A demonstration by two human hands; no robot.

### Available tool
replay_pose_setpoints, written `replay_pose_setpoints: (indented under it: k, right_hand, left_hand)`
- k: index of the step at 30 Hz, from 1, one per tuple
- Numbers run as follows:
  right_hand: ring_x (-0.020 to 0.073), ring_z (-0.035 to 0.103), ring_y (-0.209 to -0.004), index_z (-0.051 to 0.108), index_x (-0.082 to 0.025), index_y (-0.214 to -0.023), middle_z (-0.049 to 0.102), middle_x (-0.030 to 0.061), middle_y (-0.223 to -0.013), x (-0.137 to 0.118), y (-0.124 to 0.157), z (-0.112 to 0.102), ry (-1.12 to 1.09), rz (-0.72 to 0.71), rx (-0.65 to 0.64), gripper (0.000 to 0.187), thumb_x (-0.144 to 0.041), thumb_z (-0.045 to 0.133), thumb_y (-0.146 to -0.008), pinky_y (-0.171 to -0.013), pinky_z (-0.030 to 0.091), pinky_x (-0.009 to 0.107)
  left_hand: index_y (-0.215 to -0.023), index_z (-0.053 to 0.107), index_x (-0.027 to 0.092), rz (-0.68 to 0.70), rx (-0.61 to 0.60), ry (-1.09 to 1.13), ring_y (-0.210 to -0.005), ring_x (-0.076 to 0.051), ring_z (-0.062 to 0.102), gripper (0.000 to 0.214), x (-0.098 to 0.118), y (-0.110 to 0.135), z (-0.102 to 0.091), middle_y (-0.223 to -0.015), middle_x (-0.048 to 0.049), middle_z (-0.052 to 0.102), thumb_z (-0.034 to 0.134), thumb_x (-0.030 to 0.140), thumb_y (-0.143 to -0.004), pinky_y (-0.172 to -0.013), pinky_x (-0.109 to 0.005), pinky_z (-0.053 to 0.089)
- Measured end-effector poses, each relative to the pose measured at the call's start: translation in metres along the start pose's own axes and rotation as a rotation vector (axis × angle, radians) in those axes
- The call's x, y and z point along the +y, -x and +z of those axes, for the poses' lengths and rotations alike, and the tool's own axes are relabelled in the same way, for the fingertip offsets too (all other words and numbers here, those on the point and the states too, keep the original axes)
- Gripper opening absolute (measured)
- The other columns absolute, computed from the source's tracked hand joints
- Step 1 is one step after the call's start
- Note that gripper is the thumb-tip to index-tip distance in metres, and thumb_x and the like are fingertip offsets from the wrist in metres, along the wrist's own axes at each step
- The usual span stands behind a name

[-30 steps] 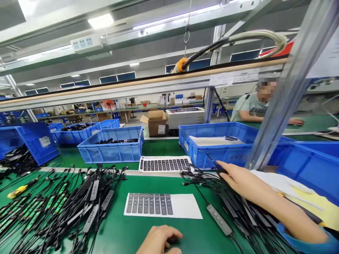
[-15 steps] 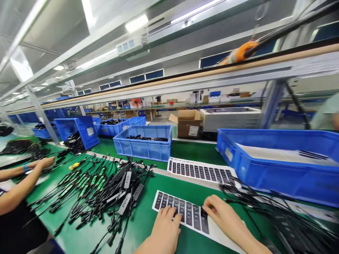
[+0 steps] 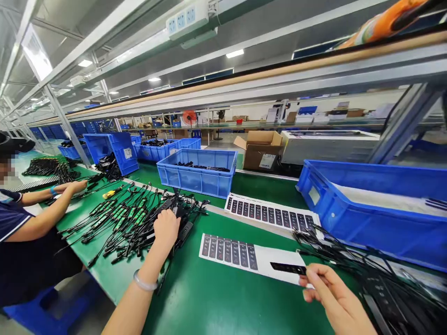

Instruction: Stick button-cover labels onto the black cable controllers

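1. On the green bench mat (image 3: pixel 213 302), your right hand (image 3: pixel 333 298) pinches one end of a black label strip (image 3: pixel 288 268), thumb and fingertips together on it. The strip lies over the bare white end of the label sheet.
2. Your left hand (image 3: pixel 166 229) sits on top of the black cables with inline remotes (image 3: pixel 139 228), fingers together and curled down. You can't tell if they're clamped on a cable. A pale bangle (image 3: pixel 144 282) circles that wrist.
3. The label sheet (image 3: pixel 228 252) lies between your hands, with a row of black labels on its left part.
4. A black cable pile (image 3: pixel 387 284) sits just right of your right hand.
5. Farther on, a second label sheet (image 3: pixel 272 215) lies near the large blue crate (image 3: pixel 366 232).
6. To your left, a co-worker (image 3: pixel 21 232) has both hands (image 3: pixel 75 187) on the bench, near a yellow-handled screwdriver (image 3: pixel 111 194).
7. Beyond, a blue crate (image 3: pixel 195 179) holds black parts, with a cardboard box (image 3: pixel 261 156) behind it.
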State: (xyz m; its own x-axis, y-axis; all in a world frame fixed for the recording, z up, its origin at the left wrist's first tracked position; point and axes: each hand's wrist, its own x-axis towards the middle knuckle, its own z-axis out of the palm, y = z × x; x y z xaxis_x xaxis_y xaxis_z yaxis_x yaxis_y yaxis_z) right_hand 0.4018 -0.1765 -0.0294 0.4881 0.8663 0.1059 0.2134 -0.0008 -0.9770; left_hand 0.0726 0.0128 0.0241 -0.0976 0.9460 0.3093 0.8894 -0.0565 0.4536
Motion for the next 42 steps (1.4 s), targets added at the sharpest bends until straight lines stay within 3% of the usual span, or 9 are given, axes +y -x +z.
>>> replay_pose_setpoints:
  k: [4,9,14,17,21,29,31,37,42]
  right_hand:
    - [0.0152,0.056,-0.054,0.054,-0.021,-0.083,0.061,0.0024,-0.071,-0.002,0.006,0.005,-0.047,-0.034,-0.002,0.043,-0.064,0.057,-0.081,-0.057,0.05,0.03]
    - [0.0142,0.056,-0.054,0.052,-0.02,-0.086,0.059,0.0016,-0.073,-0.009,0.008,0.006,-0.13,-0.04,0.023,0.038,-0.058,0.059,-0.084,-0.054,0.048,0.029]
    - [0.0143,0.057,-0.06,0.051,-0.021,-0.092,0.057,0.001,-0.077,-0.008,0.01,0.002,-0.245,-0.025,0.079,0.036,-0.052,0.065,-0.082,-0.054,0.05,0.028]
    - [0.0154,0.058,-0.064,0.05,-0.022,-0.092,0.055,0.0006,-0.077,-0.011,0.01,-0.001,-0.309,-0.019,0.096,0.034,-0.05,0.067,-0.081,-0.052,0.051,0.028]
    - [0.0141,0.055,-0.062,0.05,-0.022,-0.088,0.052,-0.0011,-0.073,-0.021,0.01,-0.001,-0.379,0.017,0.106,0.035,-0.049,0.07,-0.078,-0.049,0.05,0.025]
    - [0.009,0.047,-0.052,0.049,-0.022,-0.084,0.047,-0.0053,-0.068,-0.022,0.015,0.011,-0.435,0.112,-0.011,0.032,-0.045,0.071,-0.078,-0.044,0.043,0.021]
    - [0.0074,0.046,-0.05,0.05,-0.021,-0.086,0.048,-0.0052,-0.069,-0.017,0.016,0.012,-0.417,0.115,-0.056,0.03,-0.043,0.069,-0.08,-0.044,0.041,0.02]
    - [0.0062,0.046,-0.046,0.054,-0.019,-0.085,0.05,-0.0048,-0.067,-0.018,0.021,0.019,-0.3,0.164,-0.133,0.031,-0.046,0.068,-0.08,-0.042,0.039,0.019]
    - [0.0067,0.044,-0.049,0.054,-0.019,-0.083,0.048,-0.0041,-0.067,-0.022,0.027,0.024,-0.287,0.183,-0.136,0.03,-0.045,0.068,-0.078,-0.041,0.042,0.017]
  left_hand:
    - [-0.1,0.054,0.012,-0.019,-0.001,0.219,-0.098,-0.036,0.061,0.019,0.008,-0.005,-0.009,-0.086,-0.0157,0.063,0.052,0.023,-0.086,-0.083,-0.046,0.045]
    - [-0.122,0.044,0.019,-0.014,-0.14,0.725,-0.076,-0.019,0.065,0.035,0.053,-0.005,-0.009,-0.09,-0.005,0.061,0.05,0.033,-0.091,-0.071,-0.032,0.051]
    - [-0.113,0.054,0.013,-0.152,-0.524,1.227,-0.064,-0.009,0.057,0.033,0.111,0.036,0.022,-0.09,-0.006,0.06,0.053,0.036,-0.091,-0.062,-0.022,0.05]
    - [-0.098,0.059,0.007,-0.3,-0.834,1.397,-0.059,-0.009,0.053,0.032,0.129,0.072,0.039,-0.087,-0.0122,0.064,0.052,0.038,-0.09,-0.058,-0.023,0.048]
    - [-0.093,0.061,0.007,-0.456,-1.141,1.464,-0.061,-0.01,0.056,0.019,0.129,0.113,0.051,-0.086,-0.0119,0.064,0.065,0.018,-0.078,-0.055,-0.022,0.047]
    - [-0.097,0.057,0.013,-0.699,-1.25,1.43,-0.06,-0.009,0.06,0.032,0.123,0.156,0.057,-0.075,-0.0002,0.059,0.071,0.01,-0.068,-0.055,-0.02,0.048]
    - [-0.1,0.059,0.012,-0.653,-1.262,1.399,-0.061,-0.009,0.06,0.033,0.123,0.16,0.055,-0.077,-0.0001,0.058,0.07,0.011,-0.069,-0.056,-0.02,0.049]
    - [-0.123,0.054,0.018,-0.337,-1.338,1.343,-0.076,-0.016,0.066,0.052,0.114,0.161,0.053,-0.098,-0.007,0.064,0.069,0.015,-0.074,-0.062,-0.022,0.05]
    - [-0.131,0.05,0.019,-0.298,-1.456,1.345,-0.09,-0.022,0.068,0.06,0.108,0.163,0.054,-0.109,-0.013,0.067,0.072,0.019,-0.076,-0.073,-0.029,0.053]
